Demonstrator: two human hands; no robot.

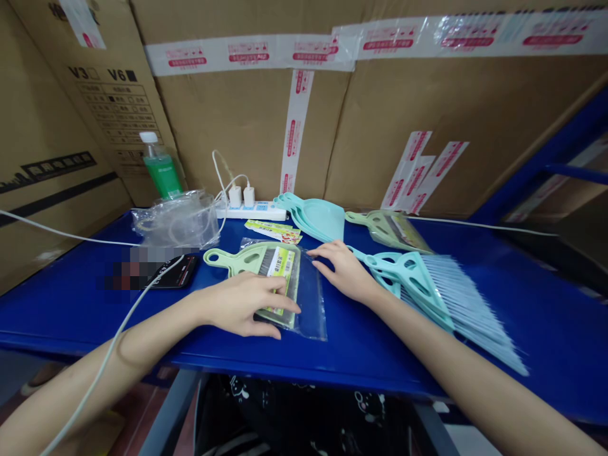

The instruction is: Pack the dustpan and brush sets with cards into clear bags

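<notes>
A light green dustpan (pixel 243 258) with a grey-bristled brush and a yellow-green label card (pixel 281 268) lies in a clear plastic bag (pixel 312 310) on the blue table. My left hand (pixel 249 303) rests over the dustpan's lower part, fingers apart. At the bag's right edge is my right hand (pixel 342 269), its fingers loosely bent, the fingertips touching or just above the plastic. Whether they pinch the film is not clear. Just right of that hand lie light blue brushes (pixel 422 285) with long bristles, partly hidden by my forearm.
Behind are stacked light blue dustpans (pixel 319 215), another bagged green dustpan (pixel 396 229), loose label cards (pixel 273 230) and a white power strip (pixel 261 210). Clear plastic bags (pixel 178 221), a green bottle (pixel 161 168) and a phone (pixel 175 272) stand left. A white cable (pixel 118 335) crosses my left forearm.
</notes>
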